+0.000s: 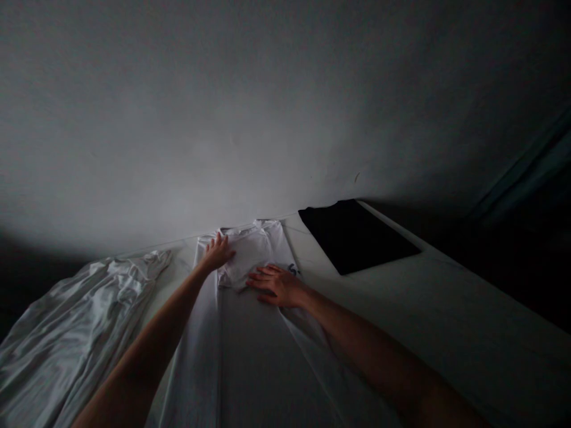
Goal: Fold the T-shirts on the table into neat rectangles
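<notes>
A white shirt (254,351) lies spread on the table before me, its far end near the wall and its sides turned inward. My left hand (217,252) rests on the cloth near the far left corner, fingers spread. Flat on the shirt's right part, beside a small dark print, lies my right hand (279,286), its fingers apart. Neither hand grips the fabric. A folded sleeve-like layer sits between the two hands.
A crumpled white garment (84,321) lies at the left. On the right, near the wall (232,119), is a folded black cloth (354,238). The pale table (428,315) has its right edge running diagonally. Dark bluish fabric hangs at the far right.
</notes>
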A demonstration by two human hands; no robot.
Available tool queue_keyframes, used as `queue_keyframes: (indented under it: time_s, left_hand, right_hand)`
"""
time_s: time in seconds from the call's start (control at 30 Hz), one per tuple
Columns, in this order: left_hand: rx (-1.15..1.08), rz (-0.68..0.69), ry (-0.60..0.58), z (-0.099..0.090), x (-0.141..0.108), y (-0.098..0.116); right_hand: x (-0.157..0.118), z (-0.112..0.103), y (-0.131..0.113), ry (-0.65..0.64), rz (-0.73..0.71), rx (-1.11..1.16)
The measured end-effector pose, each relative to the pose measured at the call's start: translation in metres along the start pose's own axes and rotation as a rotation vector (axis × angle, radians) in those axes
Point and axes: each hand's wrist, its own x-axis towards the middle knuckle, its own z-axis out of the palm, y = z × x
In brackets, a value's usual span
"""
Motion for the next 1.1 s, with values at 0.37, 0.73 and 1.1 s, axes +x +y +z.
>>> queue_keyframes:
  time_s: [0.37, 0.73, 1.1]
  left_hand:
    - [-0.174, 0.544, -0.089, 0.02, 0.079, 0.146]
    - [-0.245, 0.404, -0.025, 0.01, 0.077, 0.149]
    - [-0.314, -0.59, 0.139, -0.052, -0.003, -0.082]
  right_hand:
    - [0.002, 0.004, 0.002, 0.015, -0.045, -0.082]
    - [-0.005, 0.011, 0.008, 0.029, -0.028, 0.018]
    - [-0.001, -0.016, 0.012, 0.402, 0.295, 0.449]
